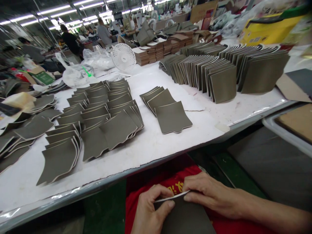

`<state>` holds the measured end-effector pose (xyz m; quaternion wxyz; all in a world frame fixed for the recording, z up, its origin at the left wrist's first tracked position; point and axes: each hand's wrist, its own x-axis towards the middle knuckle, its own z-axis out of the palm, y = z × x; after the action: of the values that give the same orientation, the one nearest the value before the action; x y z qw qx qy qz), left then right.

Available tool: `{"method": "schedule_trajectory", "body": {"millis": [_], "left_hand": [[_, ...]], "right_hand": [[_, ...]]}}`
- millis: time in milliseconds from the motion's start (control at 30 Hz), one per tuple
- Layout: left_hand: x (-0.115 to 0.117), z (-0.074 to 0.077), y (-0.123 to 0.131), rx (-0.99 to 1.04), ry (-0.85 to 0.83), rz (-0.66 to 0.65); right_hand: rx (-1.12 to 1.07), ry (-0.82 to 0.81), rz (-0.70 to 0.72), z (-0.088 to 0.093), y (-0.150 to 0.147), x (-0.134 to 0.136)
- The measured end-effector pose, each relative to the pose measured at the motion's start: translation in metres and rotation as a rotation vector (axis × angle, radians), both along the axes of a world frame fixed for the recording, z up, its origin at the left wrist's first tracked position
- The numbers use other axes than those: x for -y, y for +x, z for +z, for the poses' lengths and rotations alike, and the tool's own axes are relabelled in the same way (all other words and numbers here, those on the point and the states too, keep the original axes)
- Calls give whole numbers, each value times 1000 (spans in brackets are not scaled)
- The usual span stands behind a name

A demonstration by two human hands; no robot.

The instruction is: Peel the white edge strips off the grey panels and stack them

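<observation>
Over my lap, an olive-grey sheet piece (186, 216) with a pale top edge is held between both hands. My left hand (152, 208) pinches that edge on its left part, thumb on the near face. Just to the right, my right hand (207, 193) grips the same edge between thumb and fingers. The lower part of the piece runs out of the picture. On the white table ahead lies a small fanned group of like pieces (173, 117), apart from my hands. Overlapping rows of such pieces (119, 128) spread to its left.
Upright rows of pieces (223, 83) stand at the table's right. A white fan (123, 58), stacks of brown pieces (156, 52) and a yellow box (268, 31) are farther back. The table's metal edge (136, 170) runs between my lap and the tabletop. Several people are in the background.
</observation>
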<state>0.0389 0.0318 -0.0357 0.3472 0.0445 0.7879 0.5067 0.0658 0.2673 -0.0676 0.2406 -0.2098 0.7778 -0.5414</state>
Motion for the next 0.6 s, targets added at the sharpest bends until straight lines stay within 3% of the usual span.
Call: {"method": "schedule_trajectory", "body": {"millis": [167,333,467,533,600], "left_hand": [[3,-9,8,-60,16,88],[14,-16,10,-133,186,155],[31,-19,4,-9,94,264],[35,-20,1,50,65,228],[37,-21,0,91,59,107]], "right_hand": [[72,-21,-32,-2,0,2],[141,-105,-57,-9,-1,1],[162,-133,-86,-11,-1,-2],[157,-130,-93,-11,-1,-2],[167,-140,-105,-10,0,-2]]}}
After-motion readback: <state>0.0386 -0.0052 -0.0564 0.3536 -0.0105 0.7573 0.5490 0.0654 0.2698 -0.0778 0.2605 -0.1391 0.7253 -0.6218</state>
